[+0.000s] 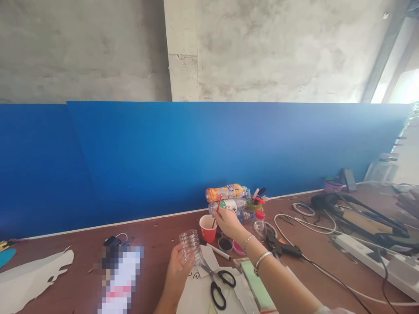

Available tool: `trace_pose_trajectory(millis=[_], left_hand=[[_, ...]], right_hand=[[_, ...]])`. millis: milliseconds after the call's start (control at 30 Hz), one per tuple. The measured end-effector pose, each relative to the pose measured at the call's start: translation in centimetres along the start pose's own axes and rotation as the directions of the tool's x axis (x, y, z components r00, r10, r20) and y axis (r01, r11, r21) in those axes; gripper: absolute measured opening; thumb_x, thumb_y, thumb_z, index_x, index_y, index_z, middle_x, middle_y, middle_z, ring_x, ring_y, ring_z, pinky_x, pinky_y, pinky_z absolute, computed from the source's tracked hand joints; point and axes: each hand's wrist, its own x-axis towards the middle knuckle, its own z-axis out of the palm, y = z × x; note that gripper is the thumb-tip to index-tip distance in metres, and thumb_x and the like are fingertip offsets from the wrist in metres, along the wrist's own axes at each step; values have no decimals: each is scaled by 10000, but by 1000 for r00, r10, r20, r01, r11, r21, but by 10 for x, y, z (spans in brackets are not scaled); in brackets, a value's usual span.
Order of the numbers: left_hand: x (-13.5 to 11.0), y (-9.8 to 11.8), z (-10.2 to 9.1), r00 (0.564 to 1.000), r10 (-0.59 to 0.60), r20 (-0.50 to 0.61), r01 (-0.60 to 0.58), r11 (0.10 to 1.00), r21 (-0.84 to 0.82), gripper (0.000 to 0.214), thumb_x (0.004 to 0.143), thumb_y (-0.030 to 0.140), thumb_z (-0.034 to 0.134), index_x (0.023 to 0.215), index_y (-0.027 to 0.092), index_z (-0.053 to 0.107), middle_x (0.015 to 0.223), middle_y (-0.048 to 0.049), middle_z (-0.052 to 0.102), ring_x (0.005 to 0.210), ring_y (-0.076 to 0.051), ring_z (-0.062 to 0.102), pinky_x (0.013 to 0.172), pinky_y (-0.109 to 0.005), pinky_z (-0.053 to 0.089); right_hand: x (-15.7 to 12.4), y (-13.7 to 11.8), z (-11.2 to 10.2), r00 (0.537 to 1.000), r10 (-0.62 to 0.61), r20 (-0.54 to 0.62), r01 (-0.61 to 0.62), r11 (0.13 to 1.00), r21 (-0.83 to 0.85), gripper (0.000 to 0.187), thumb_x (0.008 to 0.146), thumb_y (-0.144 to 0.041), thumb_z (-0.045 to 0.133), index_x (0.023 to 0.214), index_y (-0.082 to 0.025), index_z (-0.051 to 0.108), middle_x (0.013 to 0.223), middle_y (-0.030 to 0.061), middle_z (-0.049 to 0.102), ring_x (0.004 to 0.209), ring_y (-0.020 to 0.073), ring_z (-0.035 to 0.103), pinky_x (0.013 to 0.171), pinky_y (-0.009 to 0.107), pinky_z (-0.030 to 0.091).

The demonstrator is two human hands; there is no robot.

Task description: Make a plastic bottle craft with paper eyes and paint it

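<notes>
My left hand (177,267) is closed around a clear ribbed plastic bottle piece (190,245), held just above the brown table (153,240). My right hand (228,222) pinches a thin red-handled brush (216,211) whose tip dips into a red paper cup (208,227). Two bracelets sit on my right wrist. Black-handled scissors (218,283) lie on white paper (196,296) below my hands. Small round paint pots (225,243) stand beside the cup.
Several plastic bottles (226,192) are piled against the blue partition (209,157). A black glue gun (280,248), white cables (304,222) and a power strip (369,255) lie to the right. A white paper cutout (29,279) and keys (114,240) lie to the left.
</notes>
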Motion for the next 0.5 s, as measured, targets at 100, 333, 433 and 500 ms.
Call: trace_pose_trajectory(millis=[100,333,433,500], left_hand=[[1,1,0,1000,10,-10,-10,1000,-15,613,508,485,797,974,194,525,886,-82,704,875,-248,671,755,-349,523],[2,3,-5,999,20,-37,-17,998,66,592,546,497,773,990,200,517,952,-109,702,948,-275,664,809,-380,519],[4,3,-13,999,47,-23,-44,991,128,607,590,476,752,1073,216,491,1102,-127,661,1069,-294,615,916,-431,475],[7,3,-21,997,73,-30,-65,973,221,618,606,453,746,1103,220,462,1201,-145,607,1165,-317,549,973,-484,426]], right_hand=[[-1,2,1,1000,-14,-15,14,1000,-27,324,919,-243,347,668,-185,543,642,45,627,629,169,553,618,267,305],[-24,1,12,993,-119,-2,118,991,-68,232,897,-212,412,786,-169,611,784,61,659,766,185,575,685,273,327],[-44,0,19,990,-141,10,142,986,-86,180,847,-163,471,947,-171,621,897,73,664,868,204,570,739,285,345],[-58,2,19,992,-126,-4,125,987,-101,222,814,-133,496,1005,-163,605,933,79,656,890,211,560,770,298,351]])
